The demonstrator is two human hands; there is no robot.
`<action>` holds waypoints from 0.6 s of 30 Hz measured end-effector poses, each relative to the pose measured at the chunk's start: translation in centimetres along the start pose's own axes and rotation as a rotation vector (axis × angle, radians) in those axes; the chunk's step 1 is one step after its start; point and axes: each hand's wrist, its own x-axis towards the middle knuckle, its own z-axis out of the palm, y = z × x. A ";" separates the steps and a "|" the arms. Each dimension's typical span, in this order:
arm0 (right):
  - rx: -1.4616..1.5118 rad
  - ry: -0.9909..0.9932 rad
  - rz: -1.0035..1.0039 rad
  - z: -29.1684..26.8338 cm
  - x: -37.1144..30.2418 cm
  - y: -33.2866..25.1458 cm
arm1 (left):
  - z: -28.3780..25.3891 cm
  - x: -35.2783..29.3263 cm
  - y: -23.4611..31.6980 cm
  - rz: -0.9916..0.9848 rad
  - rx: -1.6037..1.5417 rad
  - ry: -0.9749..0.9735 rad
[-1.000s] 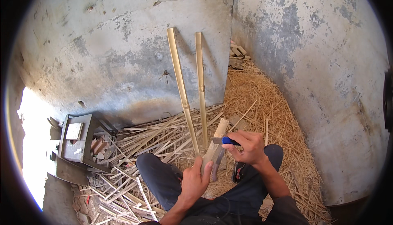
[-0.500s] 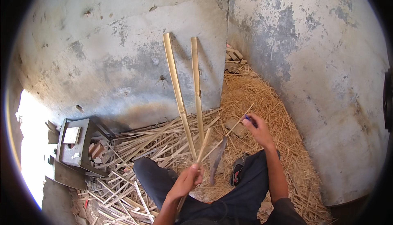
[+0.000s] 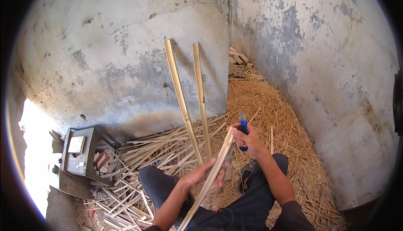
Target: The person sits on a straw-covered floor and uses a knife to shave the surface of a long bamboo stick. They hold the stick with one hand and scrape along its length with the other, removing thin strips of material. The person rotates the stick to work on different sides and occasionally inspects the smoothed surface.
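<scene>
My left hand (image 3: pixel 205 173) grips a long pale bamboo strip (image 3: pixel 211 176) that slants up from my lap. At the strip's upper end, my right hand (image 3: pixel 248 140) holds a blue-handled knife (image 3: pixel 243 127) close to it. The blade is hard to make out. Two tall split bamboo slats (image 3: pixel 184 101) lean against the grey wall just beyond my hands. I sit on the ground with dark trousers (image 3: pixel 235 212) on.
Thin bamboo splints (image 3: pixel 147 159) litter the floor to the left. A heap of straw-like shavings (image 3: pixel 273 117) fills the corner at right. A low metal stool or box (image 3: pixel 82 155) stands at left near a bright opening. Concrete walls close in behind and right.
My right hand came back from a stretch to the right and now sits at the strip's top end. My left hand shifted right and up along the strip.
</scene>
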 end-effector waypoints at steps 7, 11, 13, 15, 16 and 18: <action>-0.176 0.066 -0.056 1.9 -1.3 -3.6 | 1.3 1.9 6.4 0.251 0.318 0.106; -0.292 0.012 -0.180 2.4 -0.7 -5.8 | 1.0 2.5 8.0 0.336 0.338 0.057; -0.342 0.007 -0.163 2.3 -0.1 -6.7 | 1.0 2.6 8.5 0.351 0.327 0.072; -0.407 -0.002 -0.098 2.6 0.7 -7.8 | -0.1 2.9 9.2 0.370 0.392 0.093; -0.440 -0.008 -0.066 2.8 1.1 -8.1 | -0.6 2.9 9.3 0.380 0.425 0.106; -0.450 -0.018 -0.086 2.0 2.2 -7.6 | -0.7 3.3 9.2 0.443 0.450 0.180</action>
